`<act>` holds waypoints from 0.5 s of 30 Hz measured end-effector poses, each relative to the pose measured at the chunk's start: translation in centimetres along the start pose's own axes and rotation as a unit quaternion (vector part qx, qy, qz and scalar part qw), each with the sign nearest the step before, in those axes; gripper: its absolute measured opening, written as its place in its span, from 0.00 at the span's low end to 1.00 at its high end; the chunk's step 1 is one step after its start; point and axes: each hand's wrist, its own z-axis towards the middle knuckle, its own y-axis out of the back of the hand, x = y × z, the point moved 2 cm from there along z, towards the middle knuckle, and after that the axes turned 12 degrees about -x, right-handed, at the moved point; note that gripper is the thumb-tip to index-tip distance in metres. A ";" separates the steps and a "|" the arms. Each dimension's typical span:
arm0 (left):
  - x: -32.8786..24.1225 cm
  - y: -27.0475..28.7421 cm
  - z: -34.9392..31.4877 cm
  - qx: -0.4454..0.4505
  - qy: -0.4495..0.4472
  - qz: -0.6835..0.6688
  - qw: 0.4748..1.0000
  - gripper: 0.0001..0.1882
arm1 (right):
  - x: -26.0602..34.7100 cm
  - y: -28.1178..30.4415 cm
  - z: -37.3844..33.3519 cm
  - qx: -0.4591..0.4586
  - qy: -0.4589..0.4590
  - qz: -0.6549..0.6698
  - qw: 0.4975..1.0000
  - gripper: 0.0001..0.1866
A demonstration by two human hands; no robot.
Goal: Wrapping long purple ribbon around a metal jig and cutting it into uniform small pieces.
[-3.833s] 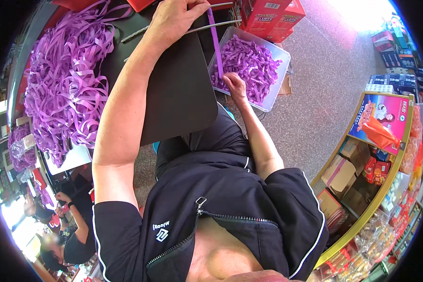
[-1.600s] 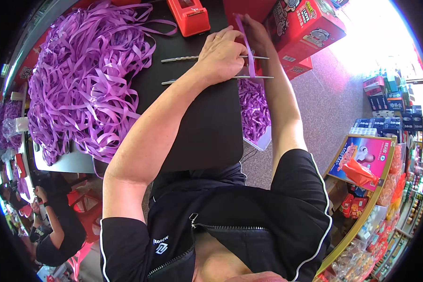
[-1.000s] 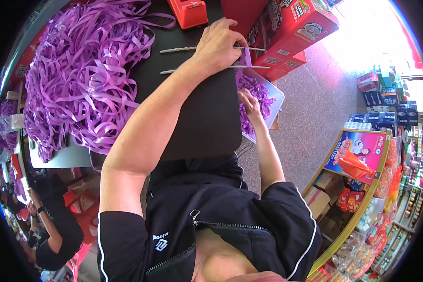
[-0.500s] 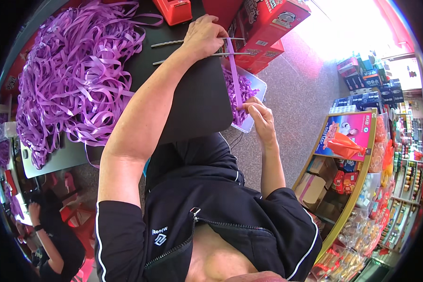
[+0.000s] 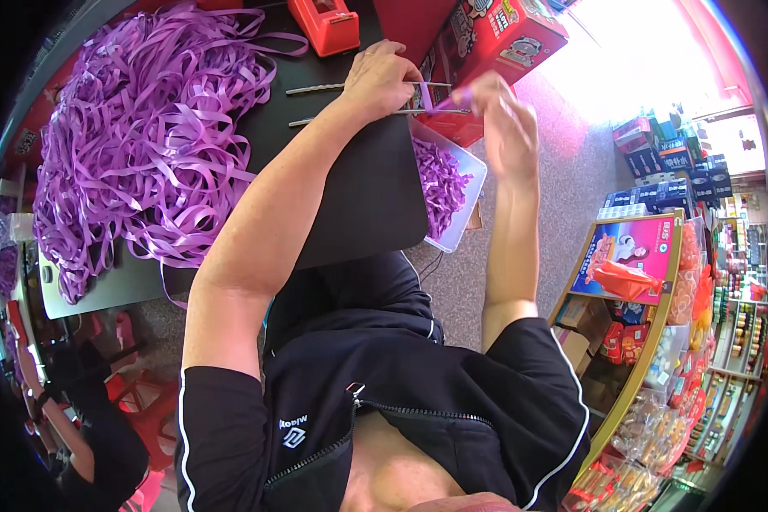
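Observation:
Two thin metal rods point(image 5: 314, 120) lie side by side and stick out past the right edge of a black tabletop point(image 5: 363, 192). A strip of purple ribbon point(image 5: 427, 101) runs around them near their right ends. My left hand point(image 5: 382, 78) rests over the upper rod, its fingers closed on the ribbon there. My right hand point(image 5: 505, 124), smeared by motion, pinches the ribbon's other end just right of the rods. Below hangs or stands a translucent white bin point(image 5: 472, 194) filled with short purple ribbon pieces point(image 5: 439, 181).
A large heap of purple ribbon point(image 5: 149, 136) covers the table's left side. A red tape dispenser point(image 5: 331, 27) stands at the back, with red cartons point(image 5: 510, 38) to its right. A display case point(image 5: 623, 256) stands at right. Another person point(image 5: 94, 435) sits at lower left.
My right hand has risen from above the bin to beside the rods, bringing the ribbon end up. The ribbon, which hung straight down, is now folded around the rods. My left hand stays at the rods.

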 end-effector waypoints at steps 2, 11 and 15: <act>0.1 0.3 0.0 -0.003 0.004 -0.001 1.000 0.14 | -1.5 0.0 3.9 0.018 -0.007 -0.017 1.000 0.20; -0.6 0.3 0.1 -0.012 -0.001 0.001 1.000 0.14 | -13.3 2.3 7.7 -0.013 -0.213 0.016 0.977 0.15; -0.4 0.5 -0.1 -0.020 0.013 -0.018 1.000 0.13 | -15.8 2.1 6.4 -0.020 -0.273 0.030 0.961 0.18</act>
